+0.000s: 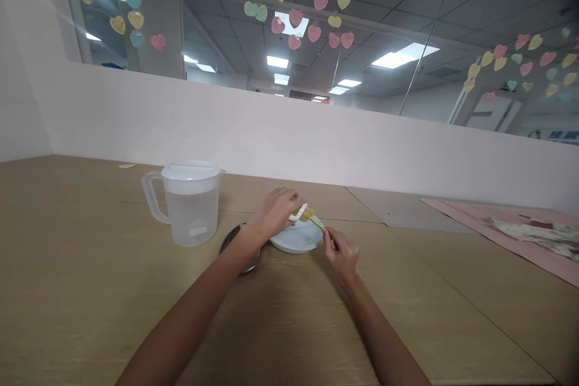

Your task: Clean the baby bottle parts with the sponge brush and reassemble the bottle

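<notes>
Small cup (298, 213) – white rim, yellow stuff (309, 214) at its mouth – tilted over the white dish (296, 245). Left hand (277, 211) curled around the cup from above; right hand (342, 252) pinching a green stick (318, 223), far tip at the yellow stuff. Metal bowl (251, 266) just left of the dish, partly behind the left forearm (203, 289). Lidded jug (193, 211) further left, pink cloth (456, 218) far right – all on the worktop (289, 338).

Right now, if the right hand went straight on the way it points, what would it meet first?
Likely the right hand meets the dish's right rim; if higher, the yellow stuff. Height is unclear.
</notes>
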`<state>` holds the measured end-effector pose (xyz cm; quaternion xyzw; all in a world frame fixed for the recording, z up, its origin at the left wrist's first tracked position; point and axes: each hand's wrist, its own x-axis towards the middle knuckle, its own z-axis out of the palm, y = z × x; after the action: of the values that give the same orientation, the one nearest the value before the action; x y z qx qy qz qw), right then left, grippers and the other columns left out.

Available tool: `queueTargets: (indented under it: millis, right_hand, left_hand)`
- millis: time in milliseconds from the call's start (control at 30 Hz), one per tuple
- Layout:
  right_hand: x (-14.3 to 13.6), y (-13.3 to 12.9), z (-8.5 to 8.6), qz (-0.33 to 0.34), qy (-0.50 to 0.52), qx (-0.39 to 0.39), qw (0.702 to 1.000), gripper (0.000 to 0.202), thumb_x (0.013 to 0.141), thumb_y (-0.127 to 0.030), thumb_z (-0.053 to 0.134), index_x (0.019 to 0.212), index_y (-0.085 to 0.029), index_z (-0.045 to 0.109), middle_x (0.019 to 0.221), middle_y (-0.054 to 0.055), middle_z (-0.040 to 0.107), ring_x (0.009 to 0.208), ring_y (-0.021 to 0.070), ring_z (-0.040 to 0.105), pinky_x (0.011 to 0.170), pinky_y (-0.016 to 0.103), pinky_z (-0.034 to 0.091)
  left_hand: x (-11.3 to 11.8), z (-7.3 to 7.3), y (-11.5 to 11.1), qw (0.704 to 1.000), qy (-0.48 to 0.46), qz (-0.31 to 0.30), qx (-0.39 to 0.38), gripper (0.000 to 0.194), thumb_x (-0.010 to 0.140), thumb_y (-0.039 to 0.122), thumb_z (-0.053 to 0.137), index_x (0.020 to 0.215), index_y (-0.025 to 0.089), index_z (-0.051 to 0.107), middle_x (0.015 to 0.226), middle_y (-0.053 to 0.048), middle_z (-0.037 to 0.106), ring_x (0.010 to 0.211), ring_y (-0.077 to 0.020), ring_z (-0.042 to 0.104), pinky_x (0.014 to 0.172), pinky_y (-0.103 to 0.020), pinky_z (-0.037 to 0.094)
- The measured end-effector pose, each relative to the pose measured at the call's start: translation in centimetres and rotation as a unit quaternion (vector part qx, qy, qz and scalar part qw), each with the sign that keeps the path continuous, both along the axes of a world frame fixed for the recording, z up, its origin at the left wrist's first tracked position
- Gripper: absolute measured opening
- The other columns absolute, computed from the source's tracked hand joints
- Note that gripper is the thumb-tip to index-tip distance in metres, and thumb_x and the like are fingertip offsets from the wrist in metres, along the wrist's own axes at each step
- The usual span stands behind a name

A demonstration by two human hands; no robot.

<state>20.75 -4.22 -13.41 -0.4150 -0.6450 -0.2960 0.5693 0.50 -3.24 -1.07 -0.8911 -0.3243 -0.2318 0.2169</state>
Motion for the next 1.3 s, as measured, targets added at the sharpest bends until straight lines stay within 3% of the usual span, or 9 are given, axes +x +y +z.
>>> queueTargets:
  millis: [233,500,667,867,967,1133,1300]
  right_hand:
    - [-1.0,-0.2,-0.2,0.045,-0.026,-0.057,0.997,0.026,0.091,-0.026,0.045,0.085,-0.013,0.067,0.063,0.005,0.066,0.052,0.0115,0.058,0.053,0.021,0.043]
    - [0.2,-0.1,-0.4,0.018,-0.035,-0.028,0.999,0.02,0.088,-0.025,0.05,0.087,-0.015,0.067,0.069,0.006,0.068,0.056,0.0122,0.06,0.059,0.023,0.045]
    - [0.4,0.1,0.1,0.007,-0.005,-0.041,0.999,0.024,0.088,-0.029,0.05,0.08,-0.014,0.067,0.063,0.005,0.067,0.05,0.0109,0.056,0.055,0.022,0.042]
    - [0.5,0.2,0.6,-0.023,0.171,-0.077,0.982,0.04,0.089,-0.041,0.042,0.081,-0.011,0.068,0.068,0.008,0.067,0.053,0.013,0.055,0.055,0.023,0.04]
    - [0.8,0.3,0.7,-0.024,0.201,-0.11,0.973,0.045,0.088,-0.046,0.04,0.082,-0.011,0.068,0.067,0.008,0.066,0.056,0.0144,0.055,0.056,0.024,0.039]
    - [1.0,0.5,0.5,-0.023,0.22,-0.134,0.966,0.048,0.087,-0.05,0.039,0.081,-0.011,0.067,0.065,0.007,0.065,0.056,0.0155,0.055,0.057,0.025,0.039]
    - [1.3,0.7,0.3,-0.022,0.239,-0.14,0.961,0.051,0.086,-0.054,0.038,0.081,-0.012,0.066,0.066,0.008,0.065,0.057,0.017,0.056,0.058,0.025,0.039]
  left_hand:
    - [0.4,0.0,-0.8,0.999,0.014,-0.001,-0.029,0.031,0.069,0.023,0.072,0.098,0.022,0.061,0.1,-0.004,0.06,0.093,-0.0198,0.054,0.081,-0.03,0.039]
    - [-0.7,1.3,-0.4,0.997,0.005,0.02,-0.075,0.04,0.069,0.029,0.072,0.107,0.026,0.06,0.107,-0.003,0.06,0.097,-0.0199,0.054,0.082,-0.028,0.04]
    - [-1.9,1.7,-0.1,0.997,0.004,0.073,-0.016,0.037,0.071,0.021,0.068,0.107,0.021,0.06,0.109,-0.007,0.06,0.102,-0.0226,0.053,0.09,-0.033,0.038]
    - [-3.8,1.5,1.0,0.991,0.003,0.115,0.066,0.029,0.075,0.011,0.058,0.102,0.018,0.062,0.106,-0.011,0.061,0.102,-0.0241,0.053,0.098,-0.041,0.032]
    - [-4.5,1.5,1.4,0.994,0.002,0.108,0.025,0.03,0.075,0.014,0.059,0.105,0.019,0.062,0.105,-0.009,0.061,0.102,-0.0237,0.053,0.092,-0.036,0.038]
    - [-4.3,2.1,0.5,0.987,-0.08,0.107,-0.091,0.05,0.078,0.037,0.058,0.125,0.024,0.048,0.115,-0.007,0.059,0.102,-0.0239,0.056,0.082,-0.032,0.045]
    - [-2.4,2.9,-1.7,0.978,-0.134,0.039,-0.157,0.072,0.075,0.047,0.059,0.137,0.026,0.03,0.128,-0.006,0.053,0.106,-0.0232,0.056,0.085,-0.03,0.044]
